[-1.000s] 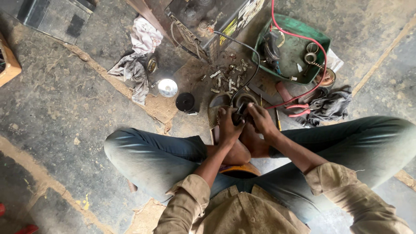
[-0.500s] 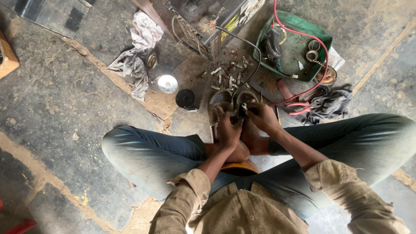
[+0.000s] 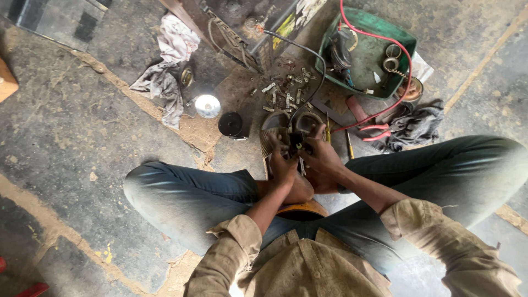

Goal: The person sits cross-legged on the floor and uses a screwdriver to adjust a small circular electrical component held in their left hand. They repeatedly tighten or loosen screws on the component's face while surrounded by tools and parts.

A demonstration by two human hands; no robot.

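Observation:
I sit cross-legged on a concrete floor. My left hand and my right hand meet in front of me and both grip a small dark part with a black cable running up from it. The part is mostly hidden by my fingers. Two worn sandals lie just beyond my hands, and a yellow-handled screwdriver lies beside my right hand.
Several small screws and metal bits are scattered ahead. A green tray with parts and a red wire sits far right; red pliers and a grey rag lie below it. A black cap, silver lid and cloths lie left.
My hands stay closed together on the dark part with only small shifts. The camera view has tilted slightly, so the floor items sit a little differently in frame.

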